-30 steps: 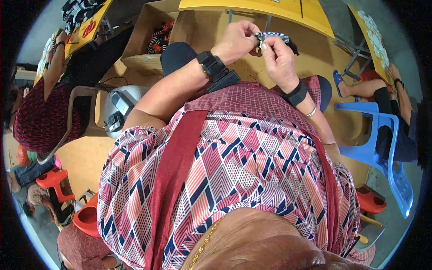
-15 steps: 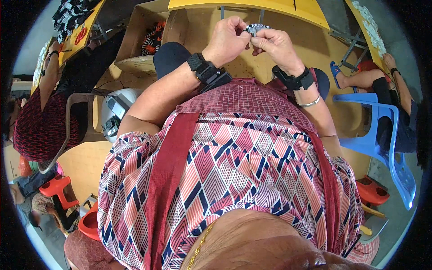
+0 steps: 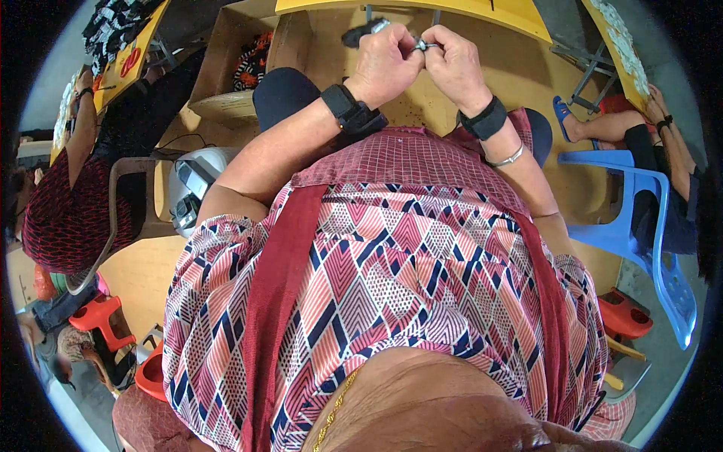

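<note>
My left hand (image 3: 386, 69) and my right hand (image 3: 458, 74) meet above the far side of my lap, both closed in a pinch. Between the fingertips shows a small black, white and grey piece (image 3: 421, 46); its kind cannot be made out. A dark, soft-looking piece (image 3: 360, 34) with a whitish end is seen just past my left hand, smeared by motion. Whether it joins the pinched piece is hidden by the fingers. Black straps wrap both my wrists. A dark red checked apron (image 3: 410, 158) covers my lap.
A cardboard box (image 3: 215, 105) holding orange, black and white items stands at the far left. Ahead is a yellow table (image 3: 452, 13). A blue plastic chair (image 3: 629, 203) and a seated person are at right; another person sits left beside a table piled with black-and-white pieces (image 3: 117, 38).
Both hands have turned, knuckles now upward, and the right has shifted slightly. The rounded black-and-white piece between them shows less now, while a dark piece appears past my left hand.
</note>
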{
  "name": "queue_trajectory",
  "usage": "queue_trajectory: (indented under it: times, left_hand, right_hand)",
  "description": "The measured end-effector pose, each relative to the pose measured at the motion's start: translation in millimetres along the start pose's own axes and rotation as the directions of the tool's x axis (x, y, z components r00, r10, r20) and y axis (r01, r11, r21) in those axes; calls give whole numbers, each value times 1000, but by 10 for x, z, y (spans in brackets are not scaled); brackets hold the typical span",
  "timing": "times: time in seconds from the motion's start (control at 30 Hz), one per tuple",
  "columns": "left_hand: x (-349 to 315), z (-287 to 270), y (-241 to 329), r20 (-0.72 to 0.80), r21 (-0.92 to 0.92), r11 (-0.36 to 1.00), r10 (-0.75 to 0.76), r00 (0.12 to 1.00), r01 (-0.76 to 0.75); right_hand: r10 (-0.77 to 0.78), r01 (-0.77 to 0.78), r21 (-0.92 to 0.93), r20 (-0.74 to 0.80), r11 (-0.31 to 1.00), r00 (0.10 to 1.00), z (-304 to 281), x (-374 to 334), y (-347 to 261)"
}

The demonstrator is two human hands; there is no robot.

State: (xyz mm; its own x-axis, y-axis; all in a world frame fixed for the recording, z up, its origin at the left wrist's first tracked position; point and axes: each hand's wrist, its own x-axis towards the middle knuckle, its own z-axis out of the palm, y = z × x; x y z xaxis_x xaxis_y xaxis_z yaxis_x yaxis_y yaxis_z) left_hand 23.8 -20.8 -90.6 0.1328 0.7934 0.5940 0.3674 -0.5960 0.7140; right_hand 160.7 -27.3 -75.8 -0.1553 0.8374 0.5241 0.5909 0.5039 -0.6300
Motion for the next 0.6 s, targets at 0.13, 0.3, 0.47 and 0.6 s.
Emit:
queue_trajectory:
  times: [0.13, 0.3, 0.47, 0.6]
  left_hand:
    - [-47, 36, -117, 35, -109, 968, -223, 974, 225]
    - [-69, 59, -248, 36, -100, 992, -75, 997, 78]
    - [-1, 52, -160, 85, -46, 999, -8, 996, 12]
    - [42, 112, -258, 180, -317, 888, -289, 940, 333]
  right_hand:
    - [206, -208, 413, 50, 887, 977, 169, -98, 147]
    - [280, -302, 806, 177, 509, 943, 206, -185, 125]
    - [245, -351, 678, 252, 646, 936, 122, -141, 302]
    - [300, -301, 386, 65, 872, 952, 255, -122, 447]
